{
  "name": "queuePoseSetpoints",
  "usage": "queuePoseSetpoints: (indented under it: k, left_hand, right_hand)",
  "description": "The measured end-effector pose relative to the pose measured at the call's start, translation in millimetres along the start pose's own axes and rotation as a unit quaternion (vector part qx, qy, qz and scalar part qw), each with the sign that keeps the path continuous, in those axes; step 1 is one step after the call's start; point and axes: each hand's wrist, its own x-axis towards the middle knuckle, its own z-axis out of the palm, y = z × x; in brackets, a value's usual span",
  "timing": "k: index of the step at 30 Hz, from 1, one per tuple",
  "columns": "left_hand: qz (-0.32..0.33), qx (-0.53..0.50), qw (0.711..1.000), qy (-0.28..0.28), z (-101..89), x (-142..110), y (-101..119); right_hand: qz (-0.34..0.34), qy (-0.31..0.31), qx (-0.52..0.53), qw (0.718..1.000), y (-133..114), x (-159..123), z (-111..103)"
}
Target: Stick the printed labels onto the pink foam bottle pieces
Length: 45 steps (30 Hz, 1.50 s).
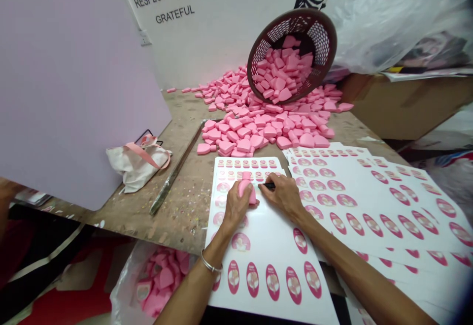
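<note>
My left hand is closed around a small pink bottle-shaped piece, its narrow neck pointing away from me. Just to the right, my right hand pinches a slim black tool; its exact kind I cannot make out. Both hands are over a white sticker sheet printed with pink oval, arched and small labels. Some labels on it lie hidden under my hands and forearms.
More sticker sheets overlap on the right. Behind them spreads a heap of pink pieces, with a tipped brown basket spilling more. A wooden strip and cloth bag lie left. Below the table edge hangs a plastic bag of pink pieces.
</note>
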Motion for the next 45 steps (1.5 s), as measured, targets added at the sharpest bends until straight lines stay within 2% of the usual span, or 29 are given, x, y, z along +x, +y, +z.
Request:
queuePoseSetpoints:
  k: [3, 5, 9, 12, 16, 23, 45]
  left_hand:
    - [-0.003, -0.009, 1.000, 0.003, 0.2, 0, 2]
    - [-0.012, -0.021, 1.000, 0.011, -0.2, 1, 3]
    - [-0.037, -0.091, 0.995, 0.021, -1.9, 0, 4]
    - [-0.045, -0.156, 0.987, -0.001, -1.6, -7, 9]
    - [-0.081, -0.202, 0.975, -0.039, 1.1, -21, 21]
    - [-0.082, -0.233, 0.968, -0.041, 1.5, -32, 34]
    - [-0.060, -0.246, 0.966, -0.049, 4.9, -34, 38]
  right_hand:
    - [-0.010, 0.020, 0.032, 0.999, -2, -2, -2]
    - [0.012, 0.034, 0.106, 0.994, -5, -3, -9]
    - [0.131, 0.034, 0.293, 0.947, -13, -4, -35]
    - [0.140, 0.010, 0.343, 0.929, -23, -5, -52]
    - [0.116, -0.024, 0.358, 0.926, -40, -11, -62]
    - [0.101, -0.019, 0.374, 0.922, -58, -16, -69]
    - [0.108, -0.001, 0.357, 0.928, -59, -19, -63]
